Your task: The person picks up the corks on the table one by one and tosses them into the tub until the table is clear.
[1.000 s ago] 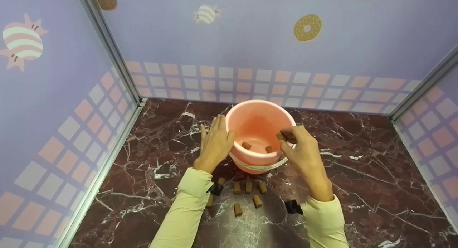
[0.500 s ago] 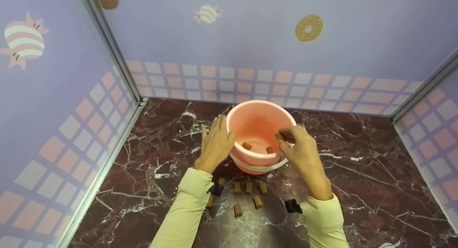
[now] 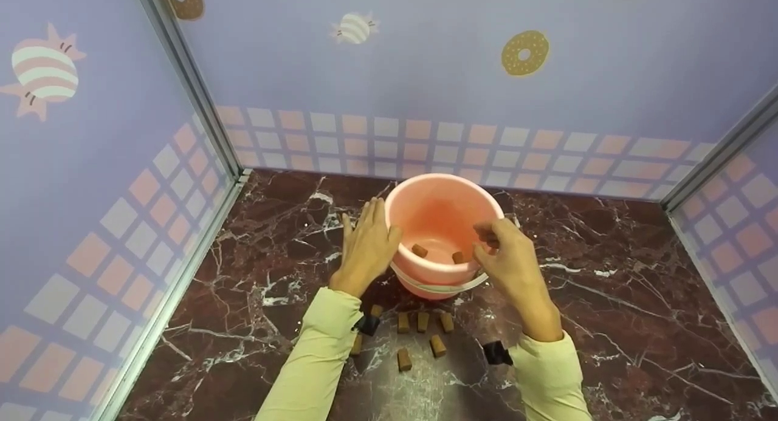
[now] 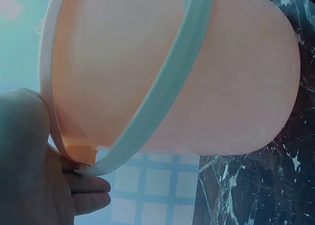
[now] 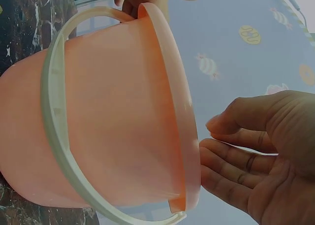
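Observation:
A pink bucket (image 3: 434,275) with a pale handle (image 4: 162,84) stands upright. My left hand (image 3: 368,242) holds its rim at the left, thumb at the edge and fingers along the outer side. My right hand (image 3: 510,257) hovers at the right rim, fingertips over the opening, its fingers loosely bent. No cork shows between the fingers in the head or right wrist view. Inside the bucket lie a brown cork stopper (image 3: 419,251) and another cork stopper (image 3: 457,257); the front wall hides part of the bottom. Several tapered corks (image 3: 423,322) lie in front of the bucket.
The dark red marbled tabletop (image 3: 608,324) has white veins. A patterned back wall (image 3: 425,75) rises close behind the bucket, with side panels at left and right. My left sleeve (image 3: 310,354) partly covers a cork (image 3: 357,343).
A cork was between my right fingertips in the earlier frames; now it is gone from them and the fingers have parted. My left hand and the bucket have hardly moved.

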